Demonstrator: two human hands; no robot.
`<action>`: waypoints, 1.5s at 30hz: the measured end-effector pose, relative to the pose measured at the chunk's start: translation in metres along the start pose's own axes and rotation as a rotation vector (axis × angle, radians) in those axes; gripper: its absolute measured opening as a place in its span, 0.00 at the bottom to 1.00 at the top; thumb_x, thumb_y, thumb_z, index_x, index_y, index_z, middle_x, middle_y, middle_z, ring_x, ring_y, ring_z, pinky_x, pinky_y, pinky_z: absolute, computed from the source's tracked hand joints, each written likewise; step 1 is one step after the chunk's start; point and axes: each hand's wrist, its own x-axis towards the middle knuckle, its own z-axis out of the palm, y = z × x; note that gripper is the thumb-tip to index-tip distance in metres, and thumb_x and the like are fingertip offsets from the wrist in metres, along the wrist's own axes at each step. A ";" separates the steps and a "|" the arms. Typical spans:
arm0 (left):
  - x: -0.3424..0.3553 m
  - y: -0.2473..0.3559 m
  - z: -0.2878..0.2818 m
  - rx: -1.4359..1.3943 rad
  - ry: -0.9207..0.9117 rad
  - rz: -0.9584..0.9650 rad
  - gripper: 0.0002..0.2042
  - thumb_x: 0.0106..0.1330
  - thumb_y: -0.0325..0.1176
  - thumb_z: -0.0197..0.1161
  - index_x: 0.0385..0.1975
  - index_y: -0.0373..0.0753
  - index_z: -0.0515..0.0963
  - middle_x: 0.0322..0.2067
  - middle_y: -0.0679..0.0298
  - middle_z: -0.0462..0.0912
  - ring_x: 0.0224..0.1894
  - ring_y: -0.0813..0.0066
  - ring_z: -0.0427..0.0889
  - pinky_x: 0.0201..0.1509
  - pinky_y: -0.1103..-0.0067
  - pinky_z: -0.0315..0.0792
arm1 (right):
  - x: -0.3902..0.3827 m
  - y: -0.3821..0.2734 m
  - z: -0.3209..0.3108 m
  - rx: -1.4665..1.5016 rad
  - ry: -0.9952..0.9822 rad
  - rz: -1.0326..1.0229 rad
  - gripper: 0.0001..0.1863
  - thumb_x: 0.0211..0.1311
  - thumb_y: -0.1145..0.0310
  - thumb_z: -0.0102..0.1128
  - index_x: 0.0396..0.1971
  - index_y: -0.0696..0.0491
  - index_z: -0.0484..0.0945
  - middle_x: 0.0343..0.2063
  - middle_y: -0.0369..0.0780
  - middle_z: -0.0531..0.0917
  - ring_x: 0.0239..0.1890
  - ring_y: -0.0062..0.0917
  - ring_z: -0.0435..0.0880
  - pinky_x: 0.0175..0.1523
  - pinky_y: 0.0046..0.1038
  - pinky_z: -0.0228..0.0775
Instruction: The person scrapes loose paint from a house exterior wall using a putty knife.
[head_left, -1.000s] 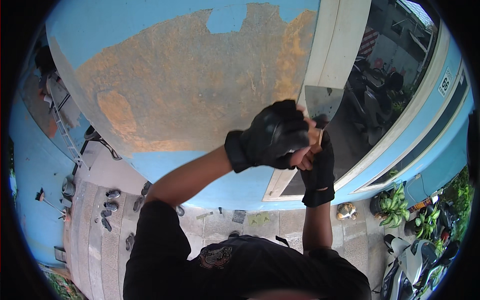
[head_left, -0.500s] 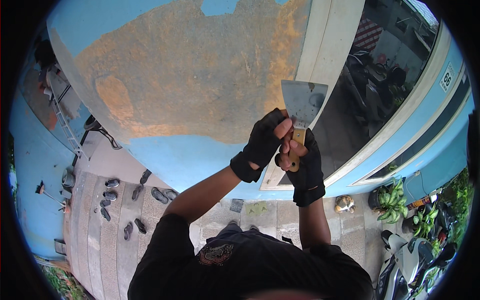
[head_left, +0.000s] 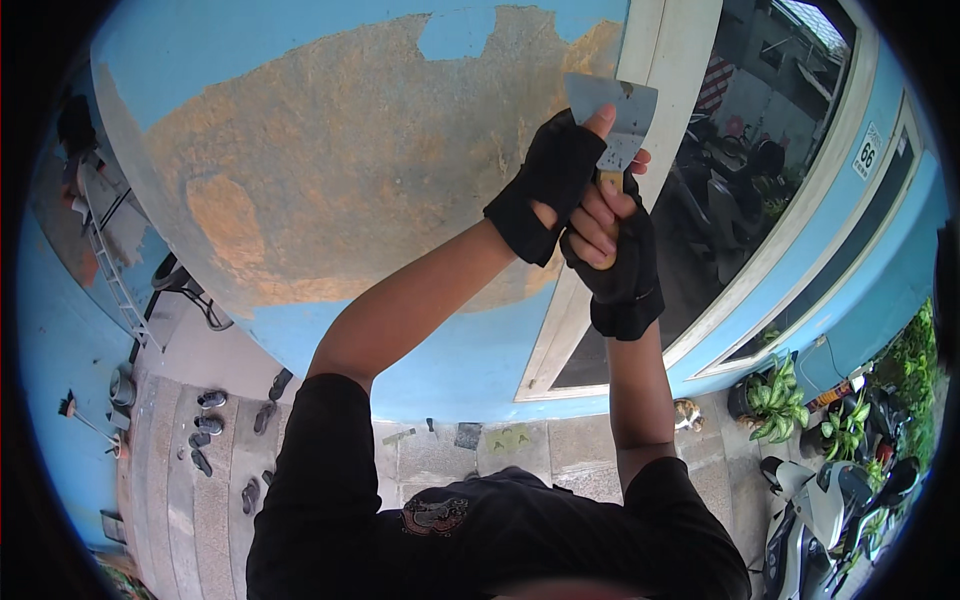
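Observation:
A putty knife (head_left: 625, 130) with a wide metal blade and wooden handle is held upright before the bare grey-orange patch (head_left: 350, 160) of the blue wall, beside a white window frame (head_left: 650, 40). My right hand (head_left: 610, 245), in a black fingerless glove, has its fingers wrapped round the handle. My left hand (head_left: 550, 170), also gloved, grips the knife higher up, its thumb lying on the blade. Whether the blade touches the wall or frame I cannot tell.
A dark glass pane (head_left: 740, 160) is at right, above potted plants (head_left: 775, 405), a parked white scooter (head_left: 810, 510) and a cat (head_left: 688, 415). At left stand a metal ladder (head_left: 105, 260) and a broom (head_left: 88, 425). Sandals and shoes (head_left: 210, 400) lie on the paving (head_left: 420, 460).
Both hands have risen with the putty knife toward the upper part of the wall and frame. The left hand has moved up onto the blade, its thumb now over the metal.

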 end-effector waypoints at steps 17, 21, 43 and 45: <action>0.047 0.010 0.000 0.218 0.128 0.054 0.23 0.80 0.47 0.43 0.47 0.32 0.77 0.31 0.55 0.87 0.24 0.68 0.85 0.28 0.75 0.82 | 0.039 -0.032 0.008 0.028 0.232 -0.033 0.10 0.72 0.74 0.54 0.40 0.37 0.71 0.25 0.33 0.70 0.15 0.16 0.64 0.17 0.19 0.56; 0.052 0.006 0.001 0.086 0.152 0.042 0.24 0.80 0.49 0.42 0.45 0.33 0.78 0.31 0.55 0.88 0.25 0.69 0.85 0.27 0.76 0.82 | 0.038 -0.036 0.011 -0.032 0.206 -0.007 0.10 0.71 0.75 0.55 0.41 0.39 0.71 0.24 0.33 0.70 0.15 0.16 0.64 0.17 0.19 0.56; 0.054 0.011 -0.011 0.120 0.100 0.027 0.23 0.77 0.52 0.50 0.48 0.35 0.79 0.35 0.58 0.88 0.30 0.70 0.87 0.35 0.77 0.84 | 0.048 -0.044 0.014 -0.090 0.183 0.055 0.09 0.70 0.75 0.55 0.39 0.42 0.69 0.23 0.33 0.70 0.15 0.17 0.64 0.19 0.21 0.57; 0.058 0.011 -0.014 0.137 0.111 0.031 0.23 0.77 0.52 0.51 0.48 0.35 0.78 0.34 0.58 0.88 0.31 0.70 0.87 0.35 0.76 0.84 | 0.052 -0.043 0.012 -0.065 0.185 0.070 0.08 0.70 0.74 0.55 0.38 0.42 0.69 0.23 0.33 0.70 0.15 0.17 0.64 0.19 0.22 0.57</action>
